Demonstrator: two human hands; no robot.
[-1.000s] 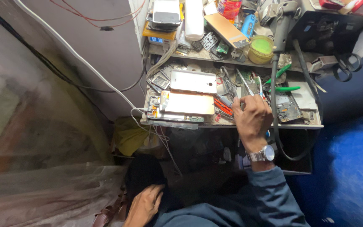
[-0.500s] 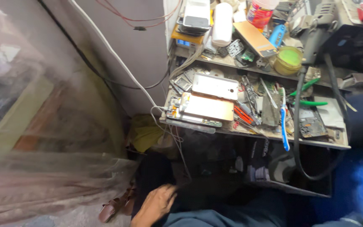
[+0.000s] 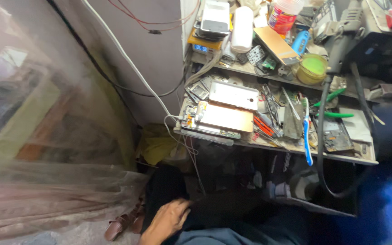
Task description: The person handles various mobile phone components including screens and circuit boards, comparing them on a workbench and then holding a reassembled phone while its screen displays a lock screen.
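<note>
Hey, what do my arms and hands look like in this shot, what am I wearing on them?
Only one of your hands shows, low in the picture; which hand it is cannot be told. It is bare, with no glove or ring visible. A grey-blue sleeve covers the arm behind it. The other hand is out of view.

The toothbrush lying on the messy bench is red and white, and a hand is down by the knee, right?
Not quite: the toothbrush on the bench is blue and white, not red. The head view shows it. The left hand is indeed down low by the knee.
</note>
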